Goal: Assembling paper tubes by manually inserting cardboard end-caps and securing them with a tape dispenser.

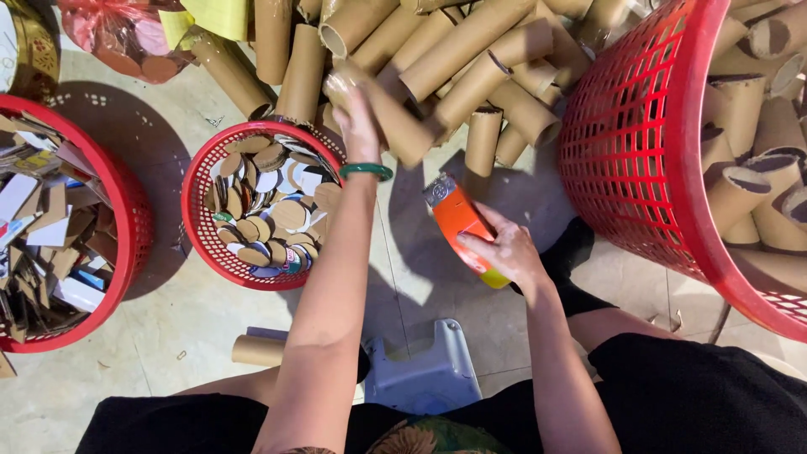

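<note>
While the left hand [357, 113] closes, apparently, on a cardboard tube [395, 118] atop the pile, the right hand [504, 250] grips an orange cutter [458, 223] above the floor; lifting the tube clear looks next.

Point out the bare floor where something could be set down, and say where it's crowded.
Bare floor lies below the small red basket of discs, left of the loose tube. A shadowed patch lies between the arms, above the grey stool. Crowded: the tube pile, where the left hand reaches; the right hand grips an orange tool.
</note>
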